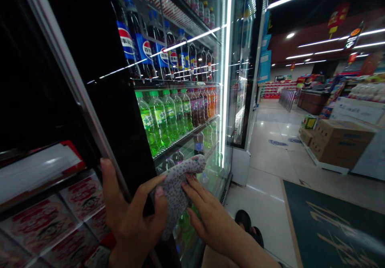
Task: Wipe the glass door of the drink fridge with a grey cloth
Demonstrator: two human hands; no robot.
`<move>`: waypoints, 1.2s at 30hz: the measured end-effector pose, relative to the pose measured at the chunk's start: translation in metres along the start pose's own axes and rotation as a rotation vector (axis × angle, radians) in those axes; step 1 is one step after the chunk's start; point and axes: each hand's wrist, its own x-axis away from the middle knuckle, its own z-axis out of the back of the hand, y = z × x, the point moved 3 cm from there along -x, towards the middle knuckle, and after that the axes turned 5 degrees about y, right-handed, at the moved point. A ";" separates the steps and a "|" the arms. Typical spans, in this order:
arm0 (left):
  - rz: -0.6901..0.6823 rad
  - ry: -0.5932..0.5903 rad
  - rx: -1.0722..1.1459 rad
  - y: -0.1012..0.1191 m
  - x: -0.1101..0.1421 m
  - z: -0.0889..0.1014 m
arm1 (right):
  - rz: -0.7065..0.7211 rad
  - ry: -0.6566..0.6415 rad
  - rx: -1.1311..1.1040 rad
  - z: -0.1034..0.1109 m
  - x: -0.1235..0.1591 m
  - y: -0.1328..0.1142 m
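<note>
Cloth point(174, 198) lies under the right hand's point(207, 210) fingertips, laid out long and flat on it, not clenched. The left hand point(129, 222) meets its left edge with finger and thumb; whether they pinch, I cannot tell. Its long axis slants from near left to far right, both hands equally close. It is soft, creased, speckled grey, before smooth glass point(215, 140). Left runs a straight metal strip point(90, 111); far behind glass stand rounded green bottles point(170, 113).
</note>
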 end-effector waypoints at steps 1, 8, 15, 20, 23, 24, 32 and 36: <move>-0.002 0.001 0.004 0.000 0.000 0.000 | -0.007 -0.004 -0.003 0.000 0.001 0.001; -0.016 0.008 0.011 0.003 -0.003 0.000 | -0.023 -0.014 -0.017 -0.003 0.005 0.010; 0.007 0.007 -0.001 0.000 0.000 0.000 | -0.033 -0.019 -0.026 -0.003 0.005 0.014; -0.043 0.019 0.021 -0.001 -0.002 0.000 | -0.091 -0.035 -0.071 -0.006 0.007 0.024; -0.025 0.009 0.036 -0.003 0.000 0.001 | -0.112 -0.007 -0.107 -0.008 0.009 0.031; -0.013 0.004 0.041 -0.003 0.002 0.001 | -0.121 0.005 -0.122 -0.008 0.009 0.033; 0.028 0.017 0.045 -0.003 0.003 0.002 | -0.360 0.015 -0.229 -0.014 0.013 0.055; 0.012 0.034 0.052 -0.002 -0.001 0.001 | -0.394 0.038 -0.300 -0.023 0.017 0.069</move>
